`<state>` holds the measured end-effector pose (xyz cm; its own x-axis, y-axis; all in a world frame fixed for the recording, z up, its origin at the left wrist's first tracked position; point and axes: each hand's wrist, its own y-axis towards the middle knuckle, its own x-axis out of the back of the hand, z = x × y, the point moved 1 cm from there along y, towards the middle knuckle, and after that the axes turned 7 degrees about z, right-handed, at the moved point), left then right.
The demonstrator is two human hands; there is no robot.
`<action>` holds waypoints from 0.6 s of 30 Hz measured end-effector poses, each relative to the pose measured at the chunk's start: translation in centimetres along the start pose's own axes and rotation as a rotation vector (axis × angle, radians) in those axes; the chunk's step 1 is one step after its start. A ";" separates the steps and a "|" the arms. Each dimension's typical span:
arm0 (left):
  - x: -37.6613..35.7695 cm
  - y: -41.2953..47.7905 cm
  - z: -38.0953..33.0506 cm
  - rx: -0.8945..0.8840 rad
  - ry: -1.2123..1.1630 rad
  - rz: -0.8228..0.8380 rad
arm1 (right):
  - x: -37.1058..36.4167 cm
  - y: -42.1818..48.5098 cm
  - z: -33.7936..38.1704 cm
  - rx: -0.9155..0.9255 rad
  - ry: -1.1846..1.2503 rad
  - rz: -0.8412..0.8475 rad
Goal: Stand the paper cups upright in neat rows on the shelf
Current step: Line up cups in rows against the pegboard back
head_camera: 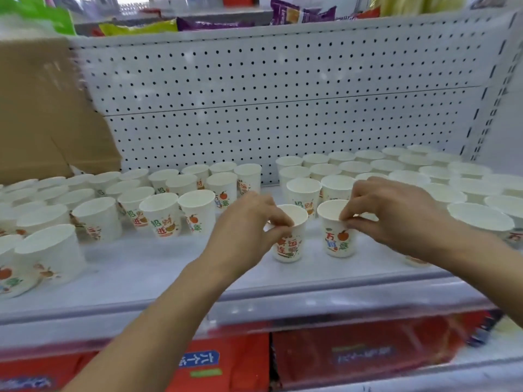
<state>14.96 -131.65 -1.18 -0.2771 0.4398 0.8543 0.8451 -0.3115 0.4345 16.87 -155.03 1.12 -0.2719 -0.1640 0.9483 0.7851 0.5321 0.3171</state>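
Each of the hands pinches one cup by its rim, probably to steer it without crushing the thin paper: the left hand (249, 222) holds the left cup (288, 236), the right hand (396, 213) the right cup (336, 230), both upright near the front edge of the white shelf (169, 278), between two cup groups (169, 205). Behind is a pegboard (254, 94); the far rows are blurred.

On the shelf (158, 267), two cups stand side by side at the fingers (278, 222), rows of cups (158, 193) left, right and behind, a cardboard box (42, 114) far left.
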 end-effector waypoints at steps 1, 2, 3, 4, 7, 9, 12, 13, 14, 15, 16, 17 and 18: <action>-0.6 0.9 -0.6 -0.002 -0.004 0.016 | 0.1 -0.1 -0.7 0.004 -0.037 0.016; -1.0 1.7 -1.0 -0.002 -0.003 0.027 | 0.1 -0.1 -1.2 0.012 -0.073 0.026; -1.4 2.3 -1.3 0.000 0.002 0.035 | 0.1 -0.1 -1.6 0.023 -0.105 0.032; -1.7 2.8 -1.5 0.004 0.009 0.038 | 0.0 0.0 -1.9 0.034 -0.133 0.034; -2.3 3.7 -2.0 0.020 0.015 0.041 | 0.0 0.3 -2.6 0.060 -0.207 0.033; -2.5 4.0 -2.3 0.026 0.018 0.043 | 0.1 0.4 -3.0 0.063 -0.237 0.038; -2.7 4.2 -2.6 0.026 0.028 0.049 | 0.3 0.5 -3.4 0.064 -0.263 0.041; -2.7 4.3 -2.7 0.030 0.033 0.051 | 0.3 0.6 -3.6 0.064 -0.270 0.045; -2.7 4.4 -2.8 0.034 0.036 0.050 | 0.4 0.6 -3.7 0.062 -0.277 0.050; -2.8 4.4 -2.8 0.037 0.036 0.047 | 0.4 0.7 -3.8 0.058 -0.281 0.056; -2.8 4.5 -2.8 0.039 0.032 0.042 | 0.4 0.7 -3.8 0.054 -0.285 0.060; -2.8 4.6 -2.8 0.039 0.028 0.038 | 0.4 0.8 -3.8 0.052 -0.286 0.063; -2.9 4.6 -2.9 0.038 0.026 0.036 | 0.3 0.8 -3.9 0.054 -0.285 0.064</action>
<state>18.39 -136.77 -0.81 -0.2576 0.4069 0.8764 0.8711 -0.2946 0.3928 19.53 -157.89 1.76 -0.3739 0.1069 0.9213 0.7772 0.5781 0.2483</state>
